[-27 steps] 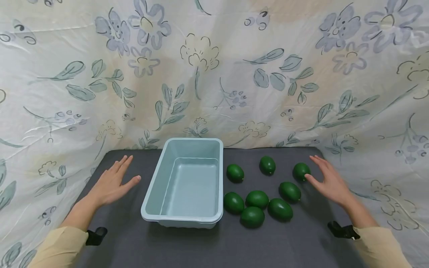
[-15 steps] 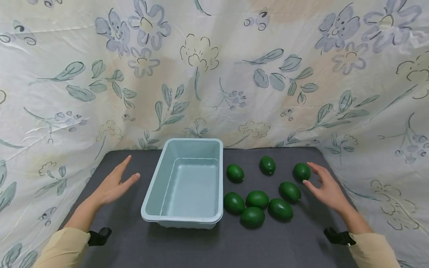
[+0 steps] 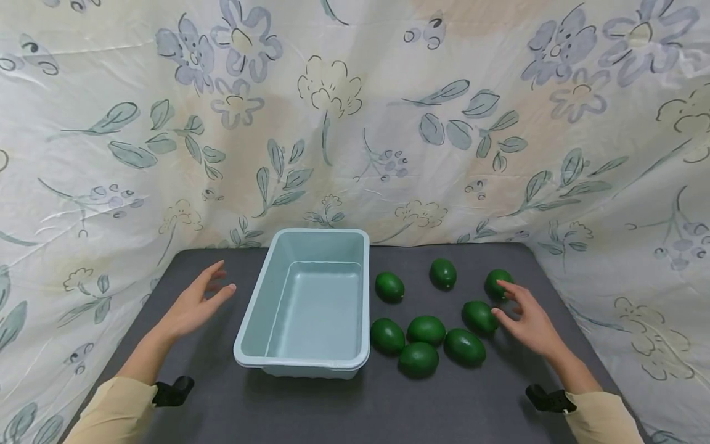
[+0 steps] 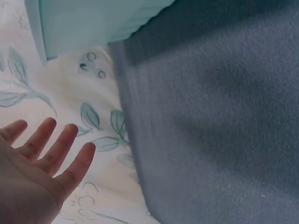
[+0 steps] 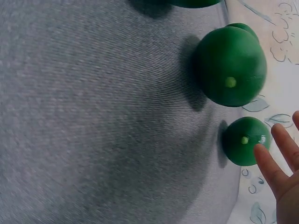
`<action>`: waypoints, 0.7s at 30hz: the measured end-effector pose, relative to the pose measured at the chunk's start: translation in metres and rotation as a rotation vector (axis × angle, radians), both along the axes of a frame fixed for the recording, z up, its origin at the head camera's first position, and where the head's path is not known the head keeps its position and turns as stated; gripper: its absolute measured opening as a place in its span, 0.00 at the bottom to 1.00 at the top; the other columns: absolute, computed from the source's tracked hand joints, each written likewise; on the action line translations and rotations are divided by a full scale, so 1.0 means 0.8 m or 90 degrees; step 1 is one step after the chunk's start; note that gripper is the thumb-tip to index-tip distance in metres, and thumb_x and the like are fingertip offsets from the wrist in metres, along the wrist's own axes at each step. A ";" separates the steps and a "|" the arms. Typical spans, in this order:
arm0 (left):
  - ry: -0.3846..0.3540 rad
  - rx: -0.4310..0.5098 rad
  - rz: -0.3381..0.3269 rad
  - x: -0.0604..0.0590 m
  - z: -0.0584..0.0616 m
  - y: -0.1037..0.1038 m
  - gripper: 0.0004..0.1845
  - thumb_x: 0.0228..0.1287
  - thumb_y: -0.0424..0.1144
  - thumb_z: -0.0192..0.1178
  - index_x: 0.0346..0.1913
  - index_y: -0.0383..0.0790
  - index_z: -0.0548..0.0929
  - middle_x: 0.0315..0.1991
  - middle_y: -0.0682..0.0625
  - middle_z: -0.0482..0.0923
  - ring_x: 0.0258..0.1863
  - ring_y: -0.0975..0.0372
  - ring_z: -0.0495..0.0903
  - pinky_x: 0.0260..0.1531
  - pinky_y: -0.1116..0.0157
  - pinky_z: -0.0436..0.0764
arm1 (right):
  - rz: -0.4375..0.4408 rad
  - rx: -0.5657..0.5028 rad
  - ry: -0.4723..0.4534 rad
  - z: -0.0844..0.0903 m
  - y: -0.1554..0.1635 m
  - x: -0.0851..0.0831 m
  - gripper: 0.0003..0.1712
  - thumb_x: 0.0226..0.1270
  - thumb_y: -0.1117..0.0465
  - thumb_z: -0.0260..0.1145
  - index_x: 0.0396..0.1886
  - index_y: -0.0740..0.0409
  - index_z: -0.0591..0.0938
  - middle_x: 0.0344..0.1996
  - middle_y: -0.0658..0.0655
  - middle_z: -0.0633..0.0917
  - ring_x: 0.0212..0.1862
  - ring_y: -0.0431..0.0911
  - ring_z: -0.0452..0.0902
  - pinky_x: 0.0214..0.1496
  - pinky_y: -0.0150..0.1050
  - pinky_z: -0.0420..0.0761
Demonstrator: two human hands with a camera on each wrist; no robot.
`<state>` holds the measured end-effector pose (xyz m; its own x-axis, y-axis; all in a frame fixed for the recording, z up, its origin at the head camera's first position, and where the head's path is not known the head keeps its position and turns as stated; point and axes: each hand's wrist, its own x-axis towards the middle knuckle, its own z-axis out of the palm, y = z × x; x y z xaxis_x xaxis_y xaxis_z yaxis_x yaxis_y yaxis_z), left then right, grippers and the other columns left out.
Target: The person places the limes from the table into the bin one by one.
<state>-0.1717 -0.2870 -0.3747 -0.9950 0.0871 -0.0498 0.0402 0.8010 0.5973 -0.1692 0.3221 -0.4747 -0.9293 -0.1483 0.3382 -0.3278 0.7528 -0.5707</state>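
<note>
My left hand point(image 3: 187, 311) hovers left of the light blue plastic tub point(image 3: 363, 296), holding nothing. In the left wrist view the hand point(image 4: 32, 172) shows its spread, loosely bent fingers, apart from the tub point(image 4: 88, 23). On the right, my right hand point(image 3: 531, 327) is held above the table beside a glossy dark green, egg-shaped fruit point(image 3: 479, 317), and another such fruit point(image 3: 497, 282) sits just beyond the fingertips. The right wrist view has the hand point(image 5: 287, 182) with fingers apart, near the smaller-looking fruit point(image 5: 245, 141); the larger-looking fruit point(image 5: 231, 67) is farther up.
Several more green fruits point(image 3: 426, 331) lie right of the tub, some touching one another. One fruit point(image 3: 443, 274) sits near the back edge of the dark grey table point(image 3: 310, 413). Behind hangs a floral cloth point(image 3: 355, 123).
My right hand has moved left and a little toward me, from the far right fruit to beside the nearer one. The left hand has shifted slightly right. Tub and fruits are unmoved.
</note>
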 end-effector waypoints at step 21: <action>-0.013 0.078 -0.029 0.000 -0.004 0.029 0.35 0.63 0.51 0.56 0.67 0.38 0.58 0.55 0.36 0.71 0.38 0.55 0.78 0.32 0.59 0.81 | 0.020 -0.012 -0.036 -0.038 -0.010 -0.002 0.34 0.59 0.61 0.66 0.64 0.61 0.66 0.57 0.66 0.67 0.51 0.64 0.71 0.42 0.61 0.75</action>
